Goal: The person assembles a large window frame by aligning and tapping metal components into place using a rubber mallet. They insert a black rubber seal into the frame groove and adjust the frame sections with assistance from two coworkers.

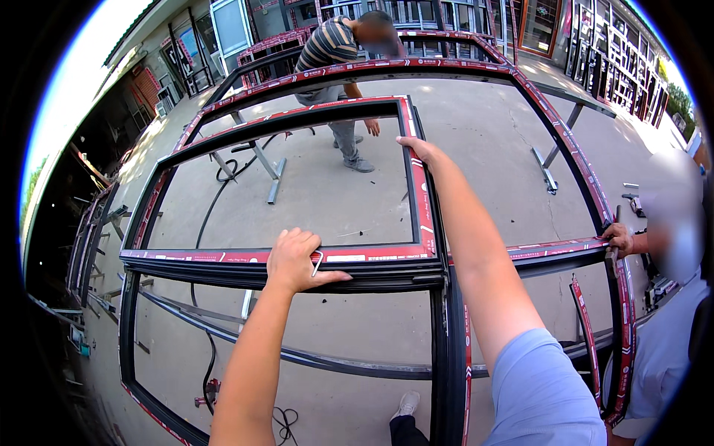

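A black window sash [425, 212] with red and white protective film lies across a larger window frame [561, 141] covered in the same film. My left hand [295, 259] is closed over the sash's near rail, with its thumb stretched to the right. Between thumb and forefinger a thin, bent silver rod sticks out, which looks like a hex key [317, 263]. Farther off, my right hand [421, 149] grips the sash's right side near its far corner; its fingers are partly hidden.
A person in a striped shirt [331, 44] bends over beyond the frame. At right, another person's hand [619, 239] holds the large frame's crossbar. Metal stands [274, 182] support the frame. A black cable [212, 204] runs across the floor, and tools [634, 204] lie at right.
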`<move>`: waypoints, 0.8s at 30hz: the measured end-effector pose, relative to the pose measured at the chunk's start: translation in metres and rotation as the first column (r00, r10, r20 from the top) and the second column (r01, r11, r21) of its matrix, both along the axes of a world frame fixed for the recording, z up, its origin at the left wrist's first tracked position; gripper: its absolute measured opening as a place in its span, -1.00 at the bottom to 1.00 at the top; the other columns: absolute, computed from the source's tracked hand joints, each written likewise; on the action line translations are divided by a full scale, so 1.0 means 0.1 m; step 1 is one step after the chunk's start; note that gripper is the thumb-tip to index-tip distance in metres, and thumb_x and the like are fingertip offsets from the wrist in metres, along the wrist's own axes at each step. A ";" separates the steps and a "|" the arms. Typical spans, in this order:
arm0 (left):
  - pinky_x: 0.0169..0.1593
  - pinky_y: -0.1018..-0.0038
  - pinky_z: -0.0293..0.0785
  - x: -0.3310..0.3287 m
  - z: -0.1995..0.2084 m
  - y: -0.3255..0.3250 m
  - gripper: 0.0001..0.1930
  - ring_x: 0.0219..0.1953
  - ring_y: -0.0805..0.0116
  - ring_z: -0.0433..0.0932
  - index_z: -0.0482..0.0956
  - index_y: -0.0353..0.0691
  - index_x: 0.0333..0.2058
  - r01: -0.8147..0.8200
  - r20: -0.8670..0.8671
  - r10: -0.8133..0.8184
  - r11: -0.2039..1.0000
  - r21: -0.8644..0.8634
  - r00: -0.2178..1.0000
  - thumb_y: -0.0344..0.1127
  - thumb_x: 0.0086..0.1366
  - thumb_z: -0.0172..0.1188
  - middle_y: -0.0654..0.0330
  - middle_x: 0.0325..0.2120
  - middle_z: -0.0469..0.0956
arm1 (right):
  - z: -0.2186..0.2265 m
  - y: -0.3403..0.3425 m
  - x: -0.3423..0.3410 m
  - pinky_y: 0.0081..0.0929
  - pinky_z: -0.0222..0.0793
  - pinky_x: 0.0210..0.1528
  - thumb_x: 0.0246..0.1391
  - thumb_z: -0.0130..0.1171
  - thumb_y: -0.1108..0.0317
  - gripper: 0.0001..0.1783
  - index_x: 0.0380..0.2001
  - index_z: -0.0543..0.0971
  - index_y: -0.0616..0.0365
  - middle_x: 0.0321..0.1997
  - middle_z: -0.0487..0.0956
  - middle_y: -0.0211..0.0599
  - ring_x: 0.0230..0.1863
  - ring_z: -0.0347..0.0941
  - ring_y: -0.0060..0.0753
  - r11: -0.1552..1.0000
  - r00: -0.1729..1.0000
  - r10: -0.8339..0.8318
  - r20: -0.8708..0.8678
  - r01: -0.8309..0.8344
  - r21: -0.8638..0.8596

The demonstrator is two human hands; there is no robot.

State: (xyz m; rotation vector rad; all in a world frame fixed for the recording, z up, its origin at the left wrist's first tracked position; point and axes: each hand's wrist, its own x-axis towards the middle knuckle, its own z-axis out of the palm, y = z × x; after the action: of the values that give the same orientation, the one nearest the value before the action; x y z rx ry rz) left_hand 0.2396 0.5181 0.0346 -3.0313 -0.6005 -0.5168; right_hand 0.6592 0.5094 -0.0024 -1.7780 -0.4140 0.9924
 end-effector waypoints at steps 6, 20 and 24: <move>0.00 0.33 0.44 0.04 0.09 -0.07 -0.18 -0.27 0.19 0.51 0.58 -0.16 -0.51 -0.008 0.041 0.007 1.000 0.010 0.999 0.63 -0.18 0.45 0.23 -0.49 0.54 | -0.01 0.03 0.34 -0.33 0.58 -0.30 0.01 0.44 -0.11 -0.46 -0.21 0.73 0.18 -0.42 0.71 -0.28 -0.53 0.60 -0.35 1.000 0.998 -0.012 0.065 0.011 0.029; -0.09 0.29 0.39 -0.35 0.16 -0.34 -0.26 -0.25 0.21 0.50 0.66 -0.15 -0.42 0.028 0.312 -0.087 0.982 0.187 0.946 0.51 -0.16 0.50 0.28 -0.39 0.59 | 1.70 -0.82 -0.63 -0.24 0.68 -0.15 -0.08 0.53 -0.21 0.11 0.27 0.31 0.42 -0.06 0.61 -0.06 -0.16 0.66 -0.31 0.968 0.914 -0.097 0.394 -0.006 0.252; -0.18 0.35 0.45 -0.62 0.42 -0.74 -0.54 -0.32 0.23 0.57 0.71 -0.15 -0.42 -0.165 0.570 0.172 0.984 -0.065 0.803 0.18 0.15 0.53 0.27 -0.40 0.66 | 1.99 -1.29 -0.92 -0.29 0.66 -0.11 -0.13 0.62 -0.10 0.14 0.31 0.24 0.34 -0.03 0.64 -0.08 -0.19 0.66 -0.31 0.912 0.842 -0.193 0.503 -0.035 0.409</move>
State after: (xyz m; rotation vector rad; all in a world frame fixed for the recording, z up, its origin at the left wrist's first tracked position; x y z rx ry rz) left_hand 0.1771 0.4439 0.0767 -2.7559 -0.8740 -1.4433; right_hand 0.5667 0.3802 0.1969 -1.6454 -0.8244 0.2890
